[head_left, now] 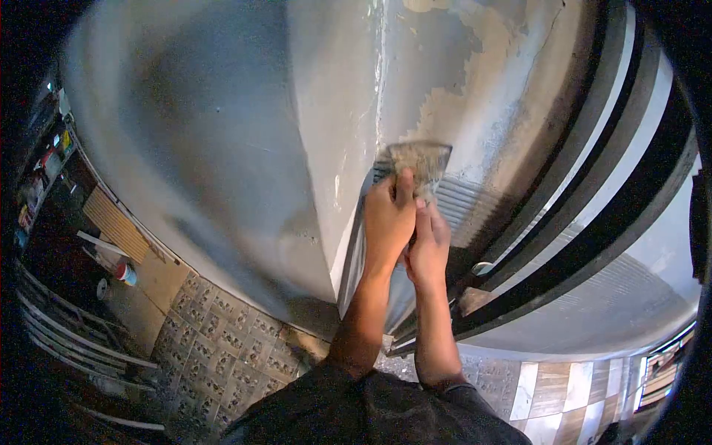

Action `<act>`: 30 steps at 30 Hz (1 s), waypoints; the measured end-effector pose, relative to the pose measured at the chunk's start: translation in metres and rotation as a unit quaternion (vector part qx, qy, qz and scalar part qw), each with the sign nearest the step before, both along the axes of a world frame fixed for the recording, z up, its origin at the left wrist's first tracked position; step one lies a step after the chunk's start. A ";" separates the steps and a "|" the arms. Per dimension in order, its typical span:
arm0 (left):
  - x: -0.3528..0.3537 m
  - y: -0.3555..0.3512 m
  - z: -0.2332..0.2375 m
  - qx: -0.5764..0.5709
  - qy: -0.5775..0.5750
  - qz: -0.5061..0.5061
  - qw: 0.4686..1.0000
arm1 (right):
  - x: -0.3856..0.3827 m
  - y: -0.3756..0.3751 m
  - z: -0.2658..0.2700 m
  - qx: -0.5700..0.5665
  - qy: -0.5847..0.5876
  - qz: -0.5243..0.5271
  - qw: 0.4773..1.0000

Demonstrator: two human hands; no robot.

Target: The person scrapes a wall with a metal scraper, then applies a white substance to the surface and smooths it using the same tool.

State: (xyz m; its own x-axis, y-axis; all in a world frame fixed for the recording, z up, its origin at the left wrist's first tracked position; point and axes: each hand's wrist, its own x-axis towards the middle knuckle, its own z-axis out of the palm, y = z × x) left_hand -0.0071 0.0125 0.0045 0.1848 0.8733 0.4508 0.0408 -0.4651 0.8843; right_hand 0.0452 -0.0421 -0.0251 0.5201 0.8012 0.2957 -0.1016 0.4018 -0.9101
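Observation:
In front of the wall corner, a wide putty knife (426,157) points up, its trapezoid blade smeared with beige compound. My left hand (389,222) is closed around its lower part, with the thumb pressed up along the blade. Just to the right and slightly lower, my right hand (430,241) is also closed on it, fingers bunched at the blade's base. Most of the handle is hidden by the two hands. Behind the blade the wall (445,74) shows patchy beige and grey coats, and a white line (380,67) runs down the corner.
Dark curved bars (593,148) sweep down the right side, close to my right arm. Patterned floor tiles (222,334) lie at lower left, near a white and red bucket (126,274) and a corrugated tan panel (115,222). Lighter tiles (549,389) cover the lower right.

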 end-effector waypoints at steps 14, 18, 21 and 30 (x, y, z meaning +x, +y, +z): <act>0.007 0.000 -0.016 -0.053 -0.074 -0.047 0.995 | 0.001 0.005 -0.011 0.064 -0.130 -0.100 0.984; 0.001 0.014 -0.024 -0.344 -0.325 -0.323 0.820 | 0.003 -0.011 0.007 -0.073 0.050 0.047 0.995; 0.006 0.013 -0.025 -0.360 -0.355 -0.420 0.753 | 0.002 -0.005 -0.005 -0.021 -0.151 -0.067 0.986; 0.005 0.015 -0.019 -0.284 -0.169 -0.278 0.902 | 0.000 -0.009 -0.007 0.048 0.175 0.097 0.979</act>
